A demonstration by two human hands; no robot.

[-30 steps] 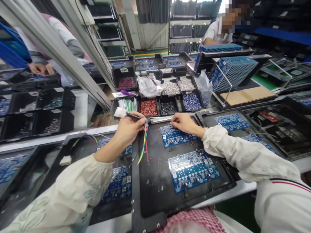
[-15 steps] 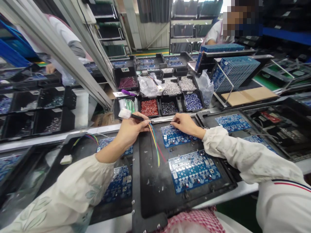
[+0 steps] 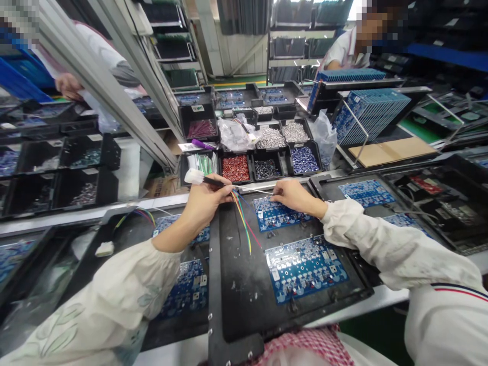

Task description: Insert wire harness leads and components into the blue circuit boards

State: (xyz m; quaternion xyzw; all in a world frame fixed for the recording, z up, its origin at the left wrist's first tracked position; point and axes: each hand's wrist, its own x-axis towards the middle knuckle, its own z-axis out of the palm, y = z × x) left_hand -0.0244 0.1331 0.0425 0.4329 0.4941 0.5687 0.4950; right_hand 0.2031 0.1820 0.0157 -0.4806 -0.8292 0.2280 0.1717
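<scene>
- Fingers of the left hand (image 3: 209, 203) closed around a black wire (image 3: 213, 181) ending in a white plastic connector (image 3: 193, 176).
- Right hand (image 3: 295, 197) pinching a thin pale wire (image 3: 253, 189) that runs across from the left hand.
- Loose yellow, green and red wires (image 3: 243, 223) hanging just beyond the left hand, above a black tray (image 3: 244, 300).
- Blue circuit boards (image 3: 305, 269) lying on the tray, near both hands.
- Farther off, black plastic bins (image 3: 249, 170) holding red terminals (image 3: 235, 169) and silver terminals (image 3: 270, 138).
</scene>
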